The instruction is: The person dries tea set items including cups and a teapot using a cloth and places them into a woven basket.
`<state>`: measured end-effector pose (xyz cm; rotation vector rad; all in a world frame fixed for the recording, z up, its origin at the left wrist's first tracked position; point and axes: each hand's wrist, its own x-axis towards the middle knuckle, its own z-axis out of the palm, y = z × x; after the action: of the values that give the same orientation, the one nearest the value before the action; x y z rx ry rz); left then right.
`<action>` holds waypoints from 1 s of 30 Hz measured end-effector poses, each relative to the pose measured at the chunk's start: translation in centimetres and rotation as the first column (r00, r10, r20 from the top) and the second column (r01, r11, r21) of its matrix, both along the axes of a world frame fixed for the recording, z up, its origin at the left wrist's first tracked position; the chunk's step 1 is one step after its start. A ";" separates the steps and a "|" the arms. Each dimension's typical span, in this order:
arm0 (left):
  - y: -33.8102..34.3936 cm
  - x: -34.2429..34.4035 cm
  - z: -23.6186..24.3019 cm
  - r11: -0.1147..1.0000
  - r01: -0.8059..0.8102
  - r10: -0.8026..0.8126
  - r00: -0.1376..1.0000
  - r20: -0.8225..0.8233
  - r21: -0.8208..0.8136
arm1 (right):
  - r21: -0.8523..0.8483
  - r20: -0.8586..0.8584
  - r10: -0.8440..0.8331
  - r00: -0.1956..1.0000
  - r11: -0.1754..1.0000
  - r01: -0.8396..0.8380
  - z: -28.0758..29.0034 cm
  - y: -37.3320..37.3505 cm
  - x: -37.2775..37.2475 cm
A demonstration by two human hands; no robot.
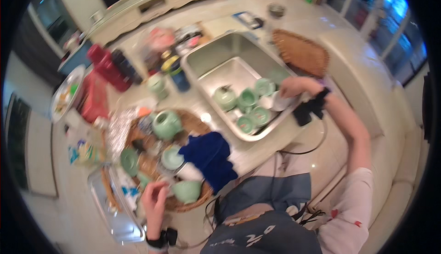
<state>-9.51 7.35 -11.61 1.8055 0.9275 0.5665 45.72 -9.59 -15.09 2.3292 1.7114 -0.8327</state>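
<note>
Pale tabletop (248, 152) with a metal basin (211, 61) and wicker tray (198, 123)
Head view: right hand (294, 87) grasps a white cup (281, 103) in the basin, beside green cups (248, 98); left hand (155, 198) curls its fingers near a green bowl (187, 192), whether holding anything I cannot tell.

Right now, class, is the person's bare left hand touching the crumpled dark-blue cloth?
Apart. The head view shows a visible gap between the bare left hand and the crumpled dark-blue cloth, with a rounded pale-green bowl between them.
</note>
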 end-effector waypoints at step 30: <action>-0.9 3.3 1.0 0.701 0.330 -0.112 0.926 -0.360 0.632 | 0.789 -0.545 -0.039 0.837 0.313 0.528 -0.1 4.1 -29.9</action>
<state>-6.17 6.41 -10.59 2.7050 0.7055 0.5243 15.84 -5.47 -15.23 3.5344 2.4391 -0.4187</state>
